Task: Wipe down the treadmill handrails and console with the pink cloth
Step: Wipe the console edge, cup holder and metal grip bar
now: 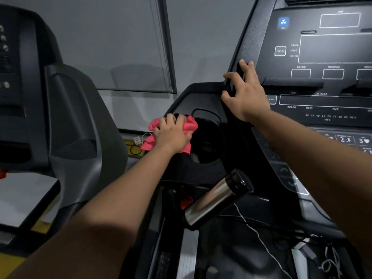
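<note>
While the left hand (173, 134) clutches the bunched pink cloth (191, 125) against the treadmill's left tray (182, 99), at the rim of the round cup well (207, 141), the right hand (244, 95) grasps the left edge of the console (322, 49) — fingers curled round its raised border. Below the tray's near edge, a shiny metal cylinder (211, 200) with a black end lies tilted.

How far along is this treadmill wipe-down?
Done: nothing can be told as wiped. In hand: the left hand holds the cloth on the cup holder rim while the right hand grips the console edge. Left: the display and the silver handrail.
</note>
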{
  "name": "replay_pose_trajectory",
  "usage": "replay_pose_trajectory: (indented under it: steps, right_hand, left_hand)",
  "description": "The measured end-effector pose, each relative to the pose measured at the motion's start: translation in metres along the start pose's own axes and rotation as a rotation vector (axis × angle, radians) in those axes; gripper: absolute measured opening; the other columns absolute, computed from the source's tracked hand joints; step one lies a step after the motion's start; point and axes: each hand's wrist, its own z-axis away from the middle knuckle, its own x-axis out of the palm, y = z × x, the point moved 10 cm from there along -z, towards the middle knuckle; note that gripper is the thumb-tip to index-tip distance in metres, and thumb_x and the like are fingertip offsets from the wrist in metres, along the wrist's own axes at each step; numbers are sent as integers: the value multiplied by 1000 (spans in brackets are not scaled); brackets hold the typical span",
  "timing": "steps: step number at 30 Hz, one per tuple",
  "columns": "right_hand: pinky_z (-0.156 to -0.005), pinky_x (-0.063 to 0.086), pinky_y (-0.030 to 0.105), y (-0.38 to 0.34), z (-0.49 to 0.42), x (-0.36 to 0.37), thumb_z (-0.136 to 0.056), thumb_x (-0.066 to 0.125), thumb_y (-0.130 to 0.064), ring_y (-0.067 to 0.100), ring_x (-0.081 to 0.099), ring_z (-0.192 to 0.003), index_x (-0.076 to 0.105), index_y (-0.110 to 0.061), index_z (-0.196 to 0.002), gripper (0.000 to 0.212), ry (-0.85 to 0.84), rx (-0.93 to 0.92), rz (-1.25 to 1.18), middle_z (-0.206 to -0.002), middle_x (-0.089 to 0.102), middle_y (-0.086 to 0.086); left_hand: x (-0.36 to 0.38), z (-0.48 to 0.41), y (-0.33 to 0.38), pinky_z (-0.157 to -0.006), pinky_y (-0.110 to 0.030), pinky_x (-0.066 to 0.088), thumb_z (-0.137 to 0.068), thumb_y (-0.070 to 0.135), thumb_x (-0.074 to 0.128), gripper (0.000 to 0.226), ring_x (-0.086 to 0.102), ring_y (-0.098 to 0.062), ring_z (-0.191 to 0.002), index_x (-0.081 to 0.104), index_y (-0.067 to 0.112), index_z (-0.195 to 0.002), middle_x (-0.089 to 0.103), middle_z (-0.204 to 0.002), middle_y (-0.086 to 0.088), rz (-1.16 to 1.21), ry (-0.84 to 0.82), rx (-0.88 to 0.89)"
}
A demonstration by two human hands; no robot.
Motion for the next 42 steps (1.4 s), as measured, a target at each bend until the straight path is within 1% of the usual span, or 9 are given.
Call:
replay_pose_trajectory:
  steps: [5,11,19,27,32,35,37,40,42]
  right_hand:
    - [-113,22,40,0,0,1,-89,52,-33,22,-2,-147,46,-25,-134,46,-14,3,3,-159,10,5]
    - [-114,21,41,0,2,-1,-89,52,-33,22,-2,-147,46,-25,-134,46,-23,8,-6,-159,9,5]
    - [-113,22,42,-1,2,0,-89,50,-33,22,-3,-147,45,-25,-134,46,-25,11,6,-159,9,5]
    - [-116,16,39,-5,3,-1,-89,50,-30,26,-1,-147,46,-22,-134,46,-8,-3,35,-159,11,9]
    - [-118,12,41,-6,1,0,-88,51,-29,29,0,-147,48,-19,-132,46,0,-17,49,-158,11,13]
    - [-119,9,40,-5,0,1,-87,51,-30,29,-1,-147,49,-19,-131,45,2,-22,56,-158,12,13]
    - [-119,9,40,-4,-1,1,-87,51,-30,29,0,-147,49,-20,-131,45,6,-23,60,-158,12,13]
    - [-119,9,40,-4,-1,1,-87,51,-30,29,-1,-147,49,-20,-131,45,7,-26,63,-158,12,13]
    - [-119,9,40,-5,-1,2,-87,51,-30,28,-1,-147,49,-20,-131,45,4,-25,60,-158,12,12]
  left_hand:
    - [-1,45,0,-99,-48,28,-88,34,48,38,30,-26,-121,43,27,-125,35,-126,-3,36,-11,48]
    - [-3,96,0,-91,-39,30,-92,39,46,29,36,-22,-113,52,28,-118,43,-121,2,18,90,152]
    - [4,120,21,-91,-41,33,-87,50,26,53,43,-24,-112,56,23,-121,49,-122,-1,-7,41,394]
    - [10,133,78,-76,-39,48,-86,25,47,32,47,-20,-100,43,29,-117,55,-113,-1,6,128,739]
    - [12,131,106,-85,-35,51,-84,14,39,37,39,-14,-103,41,23,-120,46,-122,2,20,73,863]
    - [16,129,117,-104,-38,30,-94,9,46,37,30,-17,-116,47,7,-132,45,-134,-12,36,-56,885]
    - [16,120,127,-95,-43,41,-93,13,48,32,34,-22,-108,48,12,-124,49,-121,-13,46,2,855]
    - [24,100,139,-59,-35,55,-77,39,38,29,38,-19,-85,39,21,-99,35,-93,-1,90,-40,751]
    - [22,100,138,-62,-33,55,-79,40,41,27,43,-18,-87,40,19,-96,39,-94,0,80,-13,698]
